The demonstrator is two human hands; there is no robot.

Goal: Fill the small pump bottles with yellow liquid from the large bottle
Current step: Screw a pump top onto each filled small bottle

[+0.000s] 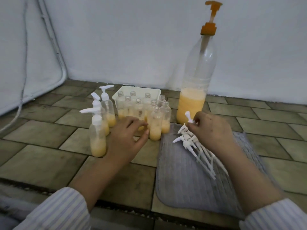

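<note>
Now, our left hand: our left hand (127, 135) rests low on the tiled floor (41, 163), fingers loosely bent, with the fingertips up against a small open bottle (155, 125). We cannot tell if it grips that bottle or only touches it.
Our right hand: our right hand (211, 128) pinches a white pump top (189, 117) between thumb and fingers, nozzle pointing up.
Big bottle: the large clear bottle (196, 77) stands upright near the wall, just behind our right hand. It has an orange pump (210, 19) on top and yellow liquid (191, 105) in its lower part.
Capped small bottles: three small bottles with white pumps (99, 120) stand to the left of our left hand, each with some yellow liquid at the bottom.
Open small bottles: a bunch of small bottles with no tops (142, 105) stands between our hands and the wall. The front ones hold yellow liquid at the bottom.
Tray: a white plastic tray (156, 91) sits behind the open bottles. We cannot tell if some of them stand inside it.
Spare pumps: a pile of loose white pump tops (194, 146) lies on a grey cloth mat (191, 188), under our right hand.
Sleeves: we wear striped sleeves (58, 211) on both arms.
Left side: a grey cable (23, 77) hangs down beside a pale padded thing (25, 55).
</note>
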